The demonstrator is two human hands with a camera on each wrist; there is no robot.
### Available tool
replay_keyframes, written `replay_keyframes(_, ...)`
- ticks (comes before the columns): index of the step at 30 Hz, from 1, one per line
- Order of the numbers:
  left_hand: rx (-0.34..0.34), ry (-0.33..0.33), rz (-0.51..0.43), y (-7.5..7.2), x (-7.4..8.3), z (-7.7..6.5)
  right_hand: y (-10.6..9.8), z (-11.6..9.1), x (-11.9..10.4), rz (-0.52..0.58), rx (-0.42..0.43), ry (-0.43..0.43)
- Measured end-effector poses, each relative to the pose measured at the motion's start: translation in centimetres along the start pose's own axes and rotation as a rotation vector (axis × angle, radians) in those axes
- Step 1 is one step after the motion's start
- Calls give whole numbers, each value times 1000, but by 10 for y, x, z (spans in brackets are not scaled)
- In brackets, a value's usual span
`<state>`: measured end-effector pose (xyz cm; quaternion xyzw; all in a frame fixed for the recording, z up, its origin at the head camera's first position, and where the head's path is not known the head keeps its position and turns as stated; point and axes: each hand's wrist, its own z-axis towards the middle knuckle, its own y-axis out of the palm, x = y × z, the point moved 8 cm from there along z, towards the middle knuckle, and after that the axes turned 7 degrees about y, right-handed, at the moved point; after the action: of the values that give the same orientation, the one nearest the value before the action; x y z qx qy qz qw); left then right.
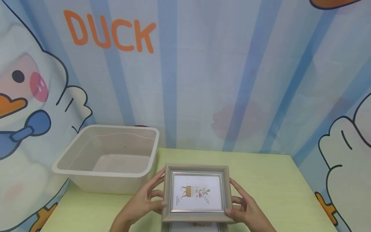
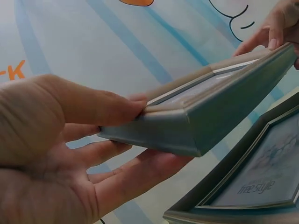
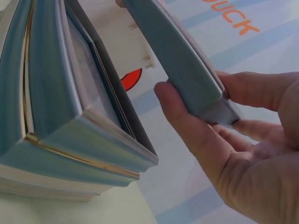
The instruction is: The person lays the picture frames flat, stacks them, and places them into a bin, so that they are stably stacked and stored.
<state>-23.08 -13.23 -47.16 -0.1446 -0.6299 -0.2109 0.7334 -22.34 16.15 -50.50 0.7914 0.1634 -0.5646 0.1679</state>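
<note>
Both hands hold a beige picture frame by its two short sides, raised above other frames. Its print shows a plant in an orange pot, lying sideways. My left hand grips the left side, with the thumb on the front edge and fingers beneath, as the left wrist view shows. On the right side, my right hand pinches the frame between thumb and fingers. Below it lies a stack of similar picture frames, piled on one another in the right wrist view. The top one bears the words "free style".
A deep, pale plastic bin stands to the left on the light green table, with nothing visible inside. Behind the table hangs a blue striped curtain with duck drawings. A small dark red thing peeks out behind the bin.
</note>
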Motion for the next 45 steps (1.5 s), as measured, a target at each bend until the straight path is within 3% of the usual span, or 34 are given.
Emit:
replay_keyframes(7,26,-89,-68,-6,-18,-11,5,-3,8,-11,-20,62)
replay_keyframes(12,35,-143,-63,-8,-29,-17,5,-1,15,-101,63,87)
replay_keyframes(18,59,-156,-18,-5,-34,-21,6,0,21,-325,184,79)
replay_keyframes(24,91,-159,99,2,-32,-20,6,-3,23,-522,313,108)
replay_keyframes(30,137,-184,153,5,-33,-23,8,-2,21,-561,341,112)
replay_keyframes(39,159,-190,181,7,-34,-26,8,-2,21,-565,333,82)
replay_keyframes(45,166,-193,200,5,-36,-27,7,-2,25,-561,351,108)
